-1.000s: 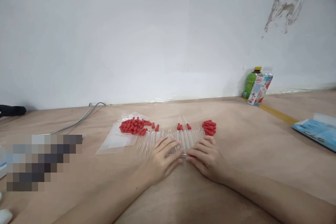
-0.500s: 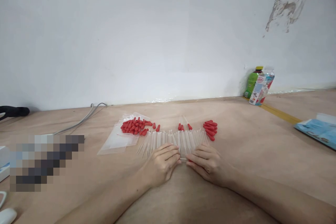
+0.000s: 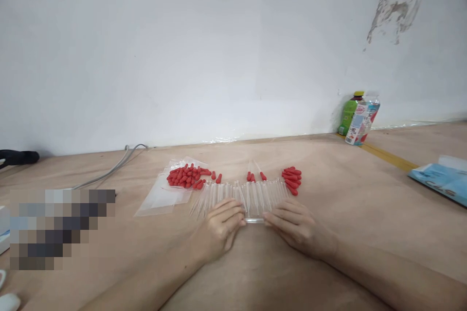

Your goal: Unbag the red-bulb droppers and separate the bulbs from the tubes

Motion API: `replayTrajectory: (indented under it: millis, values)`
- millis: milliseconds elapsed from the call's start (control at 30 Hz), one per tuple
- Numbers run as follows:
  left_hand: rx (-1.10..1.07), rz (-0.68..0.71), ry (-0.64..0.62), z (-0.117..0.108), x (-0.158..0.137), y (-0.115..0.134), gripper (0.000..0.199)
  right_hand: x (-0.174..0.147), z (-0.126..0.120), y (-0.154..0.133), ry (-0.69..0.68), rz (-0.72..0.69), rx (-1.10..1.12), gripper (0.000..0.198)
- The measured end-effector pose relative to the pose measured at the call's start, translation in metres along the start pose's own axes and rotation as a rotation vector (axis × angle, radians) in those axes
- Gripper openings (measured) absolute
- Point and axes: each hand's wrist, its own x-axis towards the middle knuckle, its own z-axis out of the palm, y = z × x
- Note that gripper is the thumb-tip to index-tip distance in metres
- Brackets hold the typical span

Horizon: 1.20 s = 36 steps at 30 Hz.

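Note:
A clear glass dropper tube (image 3: 255,221) lies crosswise between my two hands, low in front of the row of tubes. My left hand (image 3: 225,223) is closed, pinching its left end. The right end disappears into the closed fingers of my right hand (image 3: 297,223), which hide what is on that end. Just beyond my fingers, several glass dropper tubes (image 3: 224,192) lie side by side with their narrow tips toward me. Past the row are droppers fitted with red rubber bulbs (image 3: 263,175).
Loose red bulbs (image 3: 184,176) are heaped on a clear plastic bag (image 3: 155,201) at left. A smaller pile of red bulbs (image 3: 292,180) sits at right. Farther off are a green bottle (image 3: 349,115), a carton (image 3: 361,124), a blue packet (image 3: 438,182) and a grey cable (image 3: 113,170).
My hands have drawn slightly apart, so a longer stretch of the glass tube shows between them. A bit of red seen at my right fingertips is now hidden.

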Motion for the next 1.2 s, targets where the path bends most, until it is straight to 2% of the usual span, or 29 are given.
replayTrajectory:
  millis: [133, 300, 467, 500, 567, 633, 767, 900, 1033, 1200]
  values:
    - [0.042, -0.100, 0.093, -0.004, -0.005, -0.009, 0.017, -0.008, -0.010, 0.015, 0.109, 0.165, -0.018, 0.020]
    - [0.111, -0.249, 0.076, 0.000, 0.000, -0.013, 0.023, -0.004, -0.012, 0.034, 0.145, 0.363, 0.032, 0.016]
    - [0.223, -0.271, 0.002, -0.003, 0.013, -0.021, 0.032, 0.014, -0.022, 0.077, 0.099, 0.673, 0.074, 0.020]
    - [0.242, -0.270, -0.016, -0.003, 0.016, -0.023, 0.032, 0.018, -0.024, 0.088, 0.090, 0.748, 0.066, 0.022]
    - [0.270, -0.266, -0.044, -0.003, 0.023, -0.024, 0.028, 0.022, -0.027, 0.110, 0.116, 0.993, 0.095, 0.025]
    - [0.266, -0.254, -0.063, 0.000, 0.029, -0.024, 0.024, 0.023, -0.026, 0.125, 0.120, 1.086, 0.126, 0.023]
    - [0.207, -0.214, -0.082, 0.012, 0.034, -0.022, 0.022, 0.014, -0.022, 0.136, 0.071, 1.163, 0.191, 0.022]
    - [0.142, -0.210, -0.144, 0.021, 0.032, -0.017, 0.024, 0.002, -0.019, 0.140, -0.014, 1.170, 0.215, 0.022]
    - [0.025, -0.224, -0.190, 0.019, 0.030, -0.009, 0.024, -0.009, -0.014, 0.150, -0.045, 1.160, 0.171, 0.024]
    - [-0.074, -0.195, -0.168, 0.008, 0.024, -0.002, 0.034, -0.021, -0.002, 0.159, -0.091, 1.138, 0.164, 0.025]
